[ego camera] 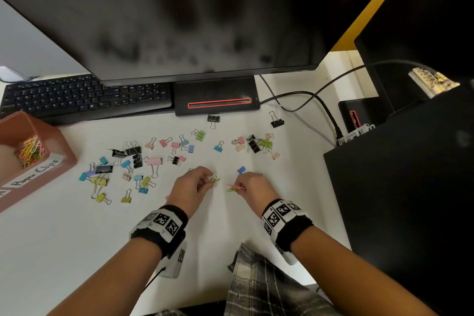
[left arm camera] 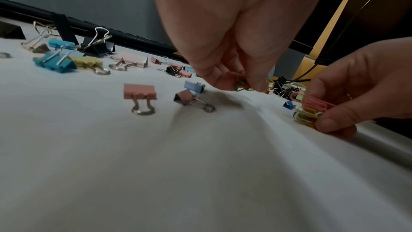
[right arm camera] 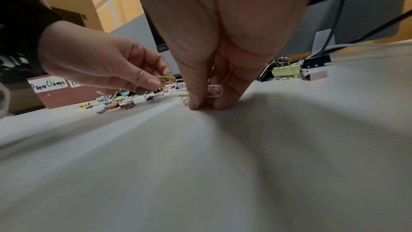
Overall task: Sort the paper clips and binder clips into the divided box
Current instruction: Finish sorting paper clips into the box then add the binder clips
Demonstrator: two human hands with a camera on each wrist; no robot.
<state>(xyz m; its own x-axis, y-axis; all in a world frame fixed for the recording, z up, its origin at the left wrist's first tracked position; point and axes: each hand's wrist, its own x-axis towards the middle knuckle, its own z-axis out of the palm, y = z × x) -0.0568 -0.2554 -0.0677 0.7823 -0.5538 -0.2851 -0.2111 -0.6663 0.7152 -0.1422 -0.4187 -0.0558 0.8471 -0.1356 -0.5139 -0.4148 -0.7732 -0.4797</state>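
Low over the white table, my left hand (ego camera: pixel 208 182) pinches a few green and yellow paper clips (ego camera: pixel 213 180) between thumb and fingertips; the same paper clips (left arm camera: pixel 242 84) show in the left wrist view. Just to its right, my right hand (ego camera: pixel 239 188) pinches a small bundle of pink, yellow and white paper clips (ego camera: pixel 233 188) against the table, a bundle (left arm camera: pixel 312 110) clearer in the left wrist view. The brown divided box (ego camera: pixel 60 161) stands at the far left with a heap of paper clips (ego camera: pixel 29 150) in the compartment labelled "Paper Clips". Several coloured and black binder clips (ego camera: pixel 154 161) lie scattered beyond both hands.
A black keyboard (ego camera: pixel 77 97) and the monitor's stand base (ego camera: pixel 215 97) lie behind the clips, under a large monitor (ego camera: pixel 179 20). Cables (ego camera: pixel 307 100) run to the right, where a black case (ego camera: pixel 397 174) stands. The table's front edge (ego camera: pixel 205 305) is near my body.
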